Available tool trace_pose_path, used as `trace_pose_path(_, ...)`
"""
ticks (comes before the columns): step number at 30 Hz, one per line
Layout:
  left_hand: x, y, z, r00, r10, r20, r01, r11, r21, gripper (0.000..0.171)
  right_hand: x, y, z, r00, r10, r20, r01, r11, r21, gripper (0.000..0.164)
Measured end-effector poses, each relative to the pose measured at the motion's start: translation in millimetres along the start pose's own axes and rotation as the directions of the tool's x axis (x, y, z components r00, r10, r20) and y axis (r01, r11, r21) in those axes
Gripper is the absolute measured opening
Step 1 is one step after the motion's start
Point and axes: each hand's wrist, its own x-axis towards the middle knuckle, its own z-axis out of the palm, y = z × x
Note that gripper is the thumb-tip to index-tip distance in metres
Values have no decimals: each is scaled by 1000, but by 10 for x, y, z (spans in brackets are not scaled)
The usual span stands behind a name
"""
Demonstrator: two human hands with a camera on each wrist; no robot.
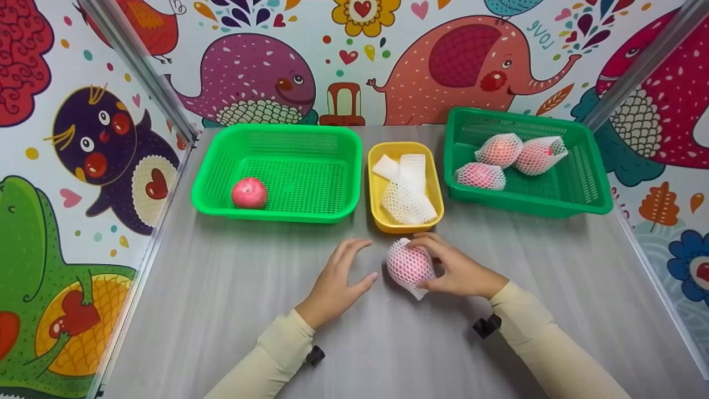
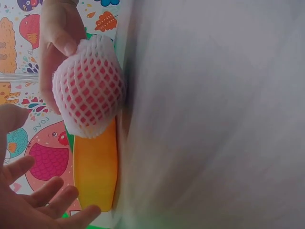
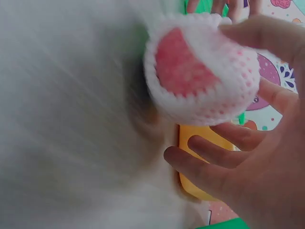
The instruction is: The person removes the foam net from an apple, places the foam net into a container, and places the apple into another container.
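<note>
One netted fruit (image 1: 410,266): stood just near of the yellow basket (image 1: 407,228), held between right hand's (image 1: 458,271) thumb and fingers. Left hand (image 1: 339,281): spread wide, just left, holding nothing. Net (image 3: 187,106): one end gaped; I judged light, even pressure best.

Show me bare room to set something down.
Grey tabletop is bare between the left hand and the bright green plastic basket, and between the cream right sleeve and the dark green plastic basket. Crowded: around the yellow plastic basket of white foam nets, where the right hand holds a netted round pink fruit.
</note>
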Motion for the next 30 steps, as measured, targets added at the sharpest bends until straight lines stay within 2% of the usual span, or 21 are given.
trace_pose_path(7, -8, 9, 6, 1000, -12, -9, 12, 1000, 2, 62, 4, -53, -42, 987, 109, -115, -115, 992, -45, 48)
trace_pose_path(12, -13, 20, 14, 1000, -21, 3, 21, 1000, -4, 61, -23, -85, -77, 988, 134, -71, -137, 990, -40, 39)
trace_pose_path(19, -23, 15, 15, 1000, -6, -3, 6, 1000, -10, 61, -81, -122, -163, 991, 133, 9, -133, 991, 0, 44)
trace_pose_path(25, -28, 17, 25, 1000, -2, 9, 2, 1000, -19, 60, -91, -104, -153, 983, 180, 19, -180, 984, 6, 36)
trace_pose_path(27, -22, 21, 33, 1000, -5, 15, 5, 1000, -23, 60, -81, -97, -136, 984, 178, 3, -178, 984, -1, 40)
trace_pose_path(30, -9, 34, 38, 1000, -16, 23, 17, 1000, -25, 60, -66, -91, -115, 985, 171, -9, -171, 985, 5, 55)
